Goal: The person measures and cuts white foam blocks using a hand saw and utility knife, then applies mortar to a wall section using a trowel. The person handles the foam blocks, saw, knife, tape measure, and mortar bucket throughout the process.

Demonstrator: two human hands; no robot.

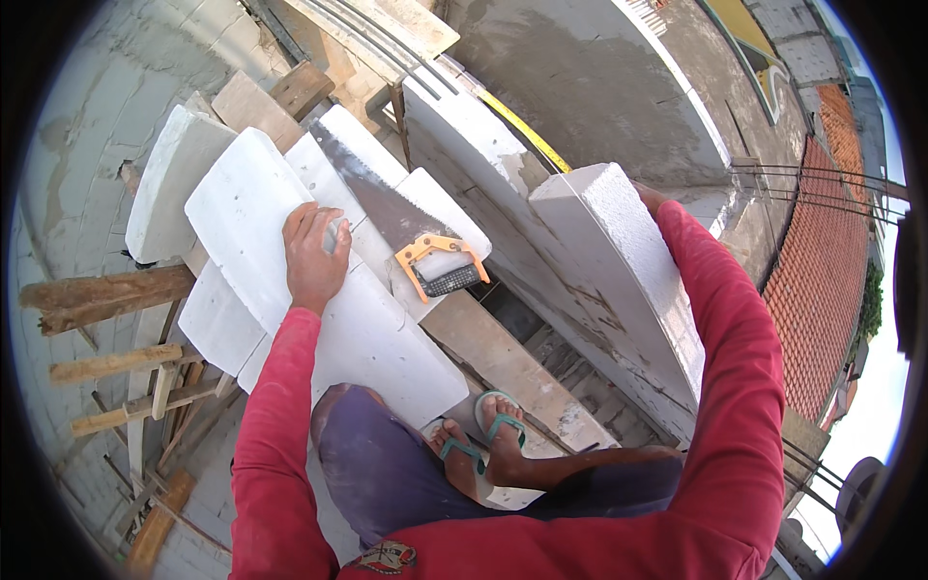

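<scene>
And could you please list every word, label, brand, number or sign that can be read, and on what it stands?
I can read no text here.
Emblem on the red shirt: too small and blurred to read.
Yellow strip: any marks too small to read.
Block under the left hand: no lettering visible.

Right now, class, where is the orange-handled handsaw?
In the head view, the handsaw lies left of centre on white blocks, just right of the person's left hand, its handle near the picture's middle.

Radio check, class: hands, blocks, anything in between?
Left hand holding small grey object over white block. Right hand at upright slab, partly hidden. Handsaw lying between hands.
</scene>
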